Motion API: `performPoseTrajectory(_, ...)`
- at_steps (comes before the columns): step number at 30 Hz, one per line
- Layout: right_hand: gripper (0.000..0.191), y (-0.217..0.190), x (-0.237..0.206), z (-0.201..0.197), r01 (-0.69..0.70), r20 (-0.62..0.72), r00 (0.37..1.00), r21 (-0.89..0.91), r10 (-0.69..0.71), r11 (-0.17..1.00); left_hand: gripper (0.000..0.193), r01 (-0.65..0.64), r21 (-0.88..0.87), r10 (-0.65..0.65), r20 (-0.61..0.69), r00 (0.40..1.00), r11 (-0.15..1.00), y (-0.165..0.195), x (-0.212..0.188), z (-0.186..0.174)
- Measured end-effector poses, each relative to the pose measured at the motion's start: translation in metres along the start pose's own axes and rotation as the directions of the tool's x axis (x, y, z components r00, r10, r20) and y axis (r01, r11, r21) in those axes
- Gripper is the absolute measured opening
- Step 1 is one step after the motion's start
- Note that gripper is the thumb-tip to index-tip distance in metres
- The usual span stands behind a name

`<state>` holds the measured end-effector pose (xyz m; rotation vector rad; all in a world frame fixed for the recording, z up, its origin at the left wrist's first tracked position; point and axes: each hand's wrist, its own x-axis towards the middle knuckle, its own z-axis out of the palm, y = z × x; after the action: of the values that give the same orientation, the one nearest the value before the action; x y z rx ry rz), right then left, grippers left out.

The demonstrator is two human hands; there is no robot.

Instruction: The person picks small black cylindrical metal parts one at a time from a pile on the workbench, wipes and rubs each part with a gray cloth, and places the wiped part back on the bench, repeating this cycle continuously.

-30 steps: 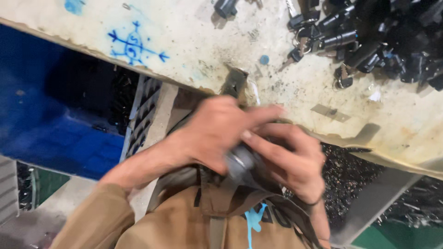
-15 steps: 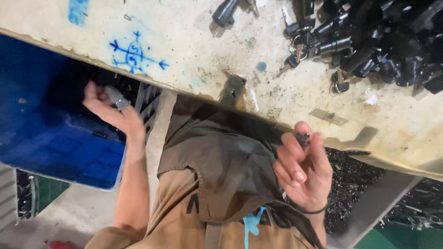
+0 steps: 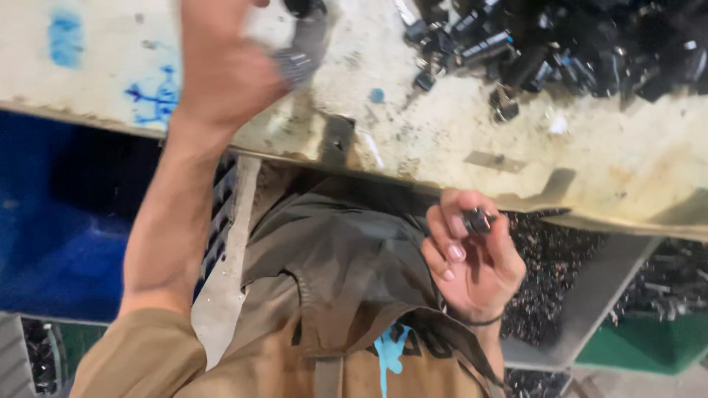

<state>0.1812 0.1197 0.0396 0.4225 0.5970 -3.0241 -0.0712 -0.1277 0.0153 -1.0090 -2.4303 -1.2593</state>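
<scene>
My left hand (image 3: pixel 221 66) reaches up over the worn white table (image 3: pixel 442 147). It is blurred, and its fingers close around a dark ribbed cylindrical part (image 3: pixel 296 63). Below the table's edge, in front of my brown jacket, my right hand (image 3: pixel 472 265) pinches a small dark metal part (image 3: pixel 476 220) between thumb and fingertips. The hands are well apart, the left one high and the right one low.
A heap of several dark metal parts (image 3: pixel 560 51) covers the table's far right. Blue marks (image 3: pixel 158 96) are drawn on its left. A blue bin (image 3: pixel 59 243) sits below left. A green crate (image 3: pixel 634 346) and loose dark pieces (image 3: pixel 560 265) lie below right.
My left hand has risen from over the blue bin to above the table. The right hand stays low, still pinching its small part. A second ago both hands were together at my chest.
</scene>
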Motion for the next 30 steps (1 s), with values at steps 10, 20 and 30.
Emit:
performPoseTrajectory(10,0.02,0.014,0.0,-0.002,0.405,0.037,0.868,-0.63,-0.496,0.663,0.03,0.416,-0.656,-0.339,0.249,0.907,0.63,0.125,-0.052,0.034)
performPoseTrajectory(20,0.02,0.002,0.029,0.047,0.469,0.503,0.814,-0.864,-0.291,-0.182,0.091,0.217,-0.48,-0.041,0.35,0.936,0.85,0.137,-0.053,0.03)
performPoseTrajectory(30,0.033,-0.007,0.024,0.039,0.408,0.415,0.91,-0.893,0.004,-0.189,0.114,0.111,-0.358,0.046,0.402,0.914,0.927,0.104,-0.076,0.029)
